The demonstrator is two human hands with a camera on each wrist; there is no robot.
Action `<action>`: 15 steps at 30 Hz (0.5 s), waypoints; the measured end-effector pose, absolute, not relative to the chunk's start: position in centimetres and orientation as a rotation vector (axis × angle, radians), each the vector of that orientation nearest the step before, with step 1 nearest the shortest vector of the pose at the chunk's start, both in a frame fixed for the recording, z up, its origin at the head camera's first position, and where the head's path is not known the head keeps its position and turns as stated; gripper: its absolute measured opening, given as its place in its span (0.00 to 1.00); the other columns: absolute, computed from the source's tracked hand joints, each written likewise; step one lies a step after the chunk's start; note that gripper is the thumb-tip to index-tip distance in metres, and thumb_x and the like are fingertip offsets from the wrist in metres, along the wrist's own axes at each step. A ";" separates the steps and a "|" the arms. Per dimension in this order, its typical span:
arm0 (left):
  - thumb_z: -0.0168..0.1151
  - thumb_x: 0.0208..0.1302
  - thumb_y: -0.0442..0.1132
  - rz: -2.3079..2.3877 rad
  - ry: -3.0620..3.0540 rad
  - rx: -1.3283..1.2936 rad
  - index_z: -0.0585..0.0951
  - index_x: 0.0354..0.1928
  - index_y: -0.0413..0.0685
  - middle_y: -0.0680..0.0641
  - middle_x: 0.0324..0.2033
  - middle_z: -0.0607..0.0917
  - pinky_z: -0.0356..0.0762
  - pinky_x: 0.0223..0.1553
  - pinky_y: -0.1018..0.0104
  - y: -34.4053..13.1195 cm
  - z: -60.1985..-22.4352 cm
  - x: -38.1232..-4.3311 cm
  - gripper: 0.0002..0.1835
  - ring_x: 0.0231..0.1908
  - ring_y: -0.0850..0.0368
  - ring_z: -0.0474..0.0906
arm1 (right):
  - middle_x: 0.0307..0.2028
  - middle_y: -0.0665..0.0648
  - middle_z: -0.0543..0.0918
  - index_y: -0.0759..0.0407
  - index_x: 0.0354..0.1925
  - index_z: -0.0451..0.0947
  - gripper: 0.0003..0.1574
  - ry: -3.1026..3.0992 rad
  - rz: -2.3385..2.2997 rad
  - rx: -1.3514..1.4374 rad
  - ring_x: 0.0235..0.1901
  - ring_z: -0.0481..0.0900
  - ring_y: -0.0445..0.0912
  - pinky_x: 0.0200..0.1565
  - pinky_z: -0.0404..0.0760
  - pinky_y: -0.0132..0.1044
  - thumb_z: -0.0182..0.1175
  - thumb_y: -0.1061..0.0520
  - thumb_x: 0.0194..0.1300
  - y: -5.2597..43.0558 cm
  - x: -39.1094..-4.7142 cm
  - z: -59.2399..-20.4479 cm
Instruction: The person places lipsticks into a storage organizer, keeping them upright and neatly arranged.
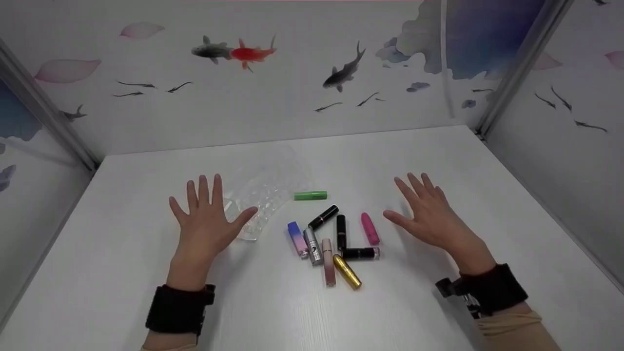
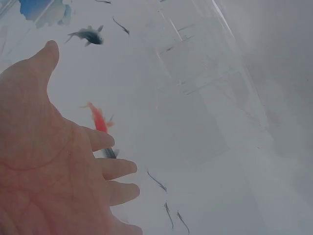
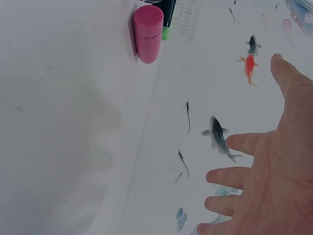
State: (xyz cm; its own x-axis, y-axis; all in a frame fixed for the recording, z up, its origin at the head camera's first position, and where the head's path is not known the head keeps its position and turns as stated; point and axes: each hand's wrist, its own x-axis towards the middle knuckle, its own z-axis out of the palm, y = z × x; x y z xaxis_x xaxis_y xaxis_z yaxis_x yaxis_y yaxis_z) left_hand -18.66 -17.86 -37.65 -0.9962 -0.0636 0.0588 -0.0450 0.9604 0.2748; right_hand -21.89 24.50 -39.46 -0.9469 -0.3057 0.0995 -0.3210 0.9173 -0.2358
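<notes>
My left hand [image 1: 202, 229] is spread with straight fingers, left of a clear plastic holder [image 1: 275, 183] and holding nothing. On the other side, my right hand [image 1: 431, 217] also has its fingers spread; nearest to it lies a pink lipstick tube [image 1: 370, 228], apart from its thumb. Between the hands several cosmetic tubes lie loosely grouped: a green one [image 1: 310, 195], three black ones including an upright-pointing one [image 1: 341, 232], a blue-to-pink one [image 1: 298, 240], a silver one [image 1: 313, 246], a lip gloss [image 1: 328, 263] and a gold one [image 1: 347, 272].
The white tabletop [image 1: 273, 317] is bounded by printed panels at the back and sides, with a fish-patterned back panel [image 1: 292, 107]. Metal posts [image 1: 526, 63] stand at the back corners. Black straps [image 1: 178, 309] circle both wrists.
</notes>
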 end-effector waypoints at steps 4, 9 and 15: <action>0.50 0.63 0.74 -0.431 -3.037 0.081 0.42 0.79 0.42 0.31 0.78 0.40 0.22 0.69 0.23 -17.7 -37.5 -18.6 0.58 0.78 0.30 0.30 | 0.77 0.72 0.51 0.59 0.78 0.51 0.53 -3.021 0.386 0.490 0.77 0.41 0.71 0.71 0.47 0.74 0.53 0.31 0.69 24.6 -21.8 -39.5; 0.51 0.65 0.72 -0.421 -3.009 0.042 0.43 0.79 0.41 0.31 0.78 0.42 0.24 0.70 0.24 -17.3 -37.3 -18.7 0.57 0.78 0.30 0.33 | 0.77 0.72 0.49 0.59 0.78 0.50 0.54 -3.045 0.404 0.505 0.77 0.39 0.71 0.72 0.44 0.73 0.53 0.30 0.69 24.3 -21.8 -39.7; 0.55 0.66 0.67 -0.381 -2.930 -0.066 0.50 0.79 0.43 0.32 0.78 0.49 0.32 0.73 0.27 -16.2 -37.4 -18.6 0.52 0.78 0.32 0.40 | 0.77 0.70 0.52 0.57 0.78 0.51 0.53 -2.992 0.423 0.596 0.78 0.43 0.68 0.73 0.48 0.70 0.55 0.32 0.69 23.4 -21.8 -39.9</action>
